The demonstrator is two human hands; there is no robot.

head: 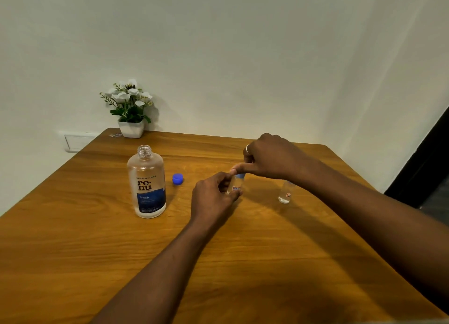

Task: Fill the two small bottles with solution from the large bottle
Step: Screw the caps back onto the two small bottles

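Note:
The large clear bottle [147,183] with a blue label stands uncapped at the left of the wooden table [218,238]. Its blue cap [177,179] lies just to its right. My left hand [213,197] grips the body of a small clear bottle [237,186] at the table's middle. My right hand [269,157] pinches that bottle's light blue cap [240,176] from above. A second small clear bottle [286,193] stands upright to the right, partly behind my right forearm; its top is hidden.
A white pot of white flowers [130,110] stands at the table's far left corner against the wall. A wall socket plate [76,141] is left of the table. A dark opening [427,168] lies beyond the table's right edge.

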